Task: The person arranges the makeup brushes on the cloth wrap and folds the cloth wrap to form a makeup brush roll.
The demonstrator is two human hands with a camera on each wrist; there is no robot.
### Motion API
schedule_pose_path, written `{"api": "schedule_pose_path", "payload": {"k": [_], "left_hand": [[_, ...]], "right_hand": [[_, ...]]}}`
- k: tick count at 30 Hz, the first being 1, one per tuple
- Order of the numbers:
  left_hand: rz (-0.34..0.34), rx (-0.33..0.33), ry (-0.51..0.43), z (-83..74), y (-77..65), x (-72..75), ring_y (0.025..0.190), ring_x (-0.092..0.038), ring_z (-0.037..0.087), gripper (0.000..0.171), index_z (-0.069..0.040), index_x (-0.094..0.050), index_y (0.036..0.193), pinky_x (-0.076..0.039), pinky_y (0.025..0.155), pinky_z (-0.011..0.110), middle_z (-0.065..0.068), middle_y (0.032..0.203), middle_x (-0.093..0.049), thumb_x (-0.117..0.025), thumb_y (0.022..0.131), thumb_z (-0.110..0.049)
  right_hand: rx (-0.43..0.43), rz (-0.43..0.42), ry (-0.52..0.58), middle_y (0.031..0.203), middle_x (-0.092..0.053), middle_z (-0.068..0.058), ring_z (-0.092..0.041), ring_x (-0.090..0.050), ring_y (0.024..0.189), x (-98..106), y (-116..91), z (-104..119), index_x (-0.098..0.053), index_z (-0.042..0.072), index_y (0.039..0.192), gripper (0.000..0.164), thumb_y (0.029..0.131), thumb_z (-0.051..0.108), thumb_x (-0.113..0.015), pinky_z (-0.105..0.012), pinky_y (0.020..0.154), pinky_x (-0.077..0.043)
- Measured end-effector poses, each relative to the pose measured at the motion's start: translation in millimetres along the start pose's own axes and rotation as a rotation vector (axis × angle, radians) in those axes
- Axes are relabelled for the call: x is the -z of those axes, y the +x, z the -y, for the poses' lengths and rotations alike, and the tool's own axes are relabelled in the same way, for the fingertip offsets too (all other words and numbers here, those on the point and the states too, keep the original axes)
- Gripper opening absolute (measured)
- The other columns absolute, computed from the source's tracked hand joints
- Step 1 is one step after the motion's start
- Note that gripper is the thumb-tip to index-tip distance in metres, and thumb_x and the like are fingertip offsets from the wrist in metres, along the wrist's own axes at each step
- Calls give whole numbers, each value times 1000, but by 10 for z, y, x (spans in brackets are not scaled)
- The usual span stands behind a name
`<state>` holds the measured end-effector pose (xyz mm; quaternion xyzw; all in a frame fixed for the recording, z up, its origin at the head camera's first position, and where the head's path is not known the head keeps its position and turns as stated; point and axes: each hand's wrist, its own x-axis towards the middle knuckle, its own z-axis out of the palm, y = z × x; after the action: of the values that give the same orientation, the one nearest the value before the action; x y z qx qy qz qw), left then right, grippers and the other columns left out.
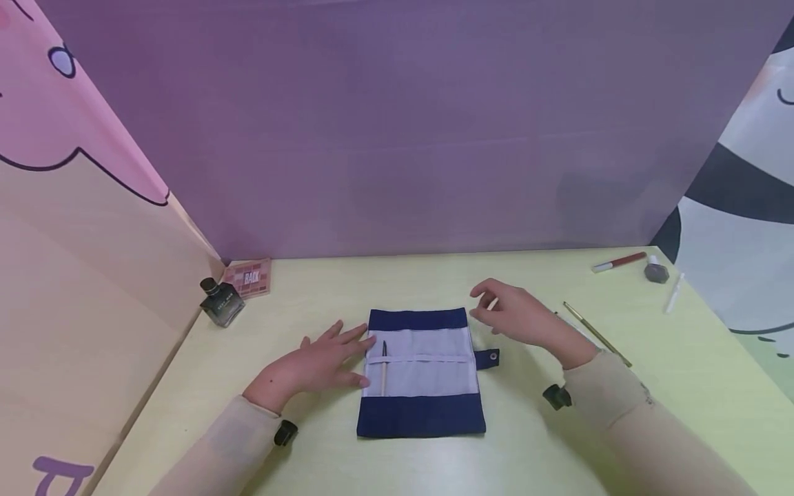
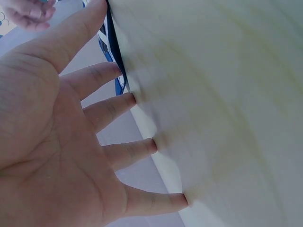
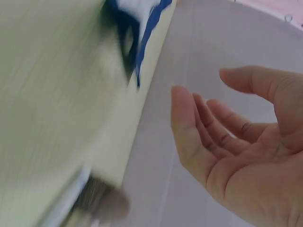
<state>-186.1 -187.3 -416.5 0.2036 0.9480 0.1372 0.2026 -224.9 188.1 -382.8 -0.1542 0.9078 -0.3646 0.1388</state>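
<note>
A navy and white fabric brush roll [image 1: 422, 417] lies unrolled on the table, its snap strap [image 1: 486, 359] out to the right. One slim brush [image 1: 384, 379] stands in its left part, tucked under the white band, dark tip toward the far side. Spread fingers of my left hand [image 1: 325, 362] rest along the roll's left edge; in the left wrist view the fingertips meet the tabletop. My right hand [image 1: 511, 313] hovers by the roll's upper right corner, fingers loosely bent with nothing in them, as the right wrist view confirms.
Under and beside the right forearm lie a gold stick [image 1: 598, 334] and a paler one, partly hidden. A dark glass bottle [image 1: 222, 303] and a palette [image 1: 251, 277] sit at left. Far right are a red tube [image 1: 620, 262], a small dark bottle [image 1: 655, 272] and a white stick [image 1: 674, 293].
</note>
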Motion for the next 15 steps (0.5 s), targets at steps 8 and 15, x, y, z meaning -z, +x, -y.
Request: {"api": "schedule_pose_path", "payload": {"k": [8, 15], "left_hand": [[-2, -10, -14, -2, 6, -17, 168, -8, 47, 80, -31, -40, 166, -9, 116, 93, 0, 181, -23, -74, 97, -53], [-4, -25, 4, 35, 3, -19, 168, -7, 48, 80, -31, -39, 167, -10, 116, 93, 1, 181, -22, -70, 98, -56]], "right_hand": [[1, -11, -85, 127, -69, -15, -22, -72, 108, 292, -341, -419, -54, 4, 148, 55, 99, 20, -76, -40, 89, -59], [-3, -14, -130, 124, -68, -15, -23, -70, 106, 316, -509, -674, -57, 1, 143, 48, 99, 11, -74, -41, 87, -58]]}}
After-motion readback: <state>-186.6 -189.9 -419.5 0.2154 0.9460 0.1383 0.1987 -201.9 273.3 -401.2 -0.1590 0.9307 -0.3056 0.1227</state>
